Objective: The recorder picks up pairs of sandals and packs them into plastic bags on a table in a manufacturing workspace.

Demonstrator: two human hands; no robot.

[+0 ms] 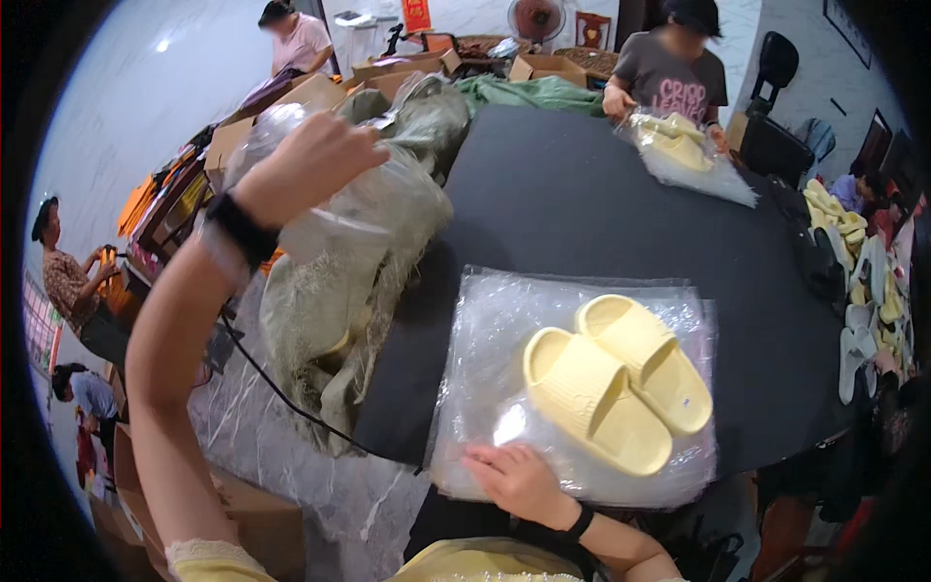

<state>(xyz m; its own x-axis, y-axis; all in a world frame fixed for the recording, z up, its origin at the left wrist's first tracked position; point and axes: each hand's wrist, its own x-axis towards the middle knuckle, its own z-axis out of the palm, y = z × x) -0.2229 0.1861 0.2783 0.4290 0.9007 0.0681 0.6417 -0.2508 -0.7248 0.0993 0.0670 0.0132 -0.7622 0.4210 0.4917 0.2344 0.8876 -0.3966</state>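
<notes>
A pair of pale yellow slippers (621, 383) lies side by side on a stack of clear plastic bags (485, 339) at the near edge of the dark table. My right hand (524, 485) rests on the stack's front edge, left of and nearer than the slippers, fingers stretched out. My left hand (315, 165) is raised at the upper left, over a large woven sack (315, 301). Its fingers are curled closed, and clear plastic (272, 131) shows around the hand and wrist. What the fingers hold, if anything, is hidden.
Across the dark table (543, 194), another person holds bagged yellow slippers (674, 145). More slippers (858, 330) are heaped at the right. Cardboard boxes (228, 145) and a green sack (529, 94) stand behind. A black cable (281, 393) hangs left of the table. Several people are around.
</notes>
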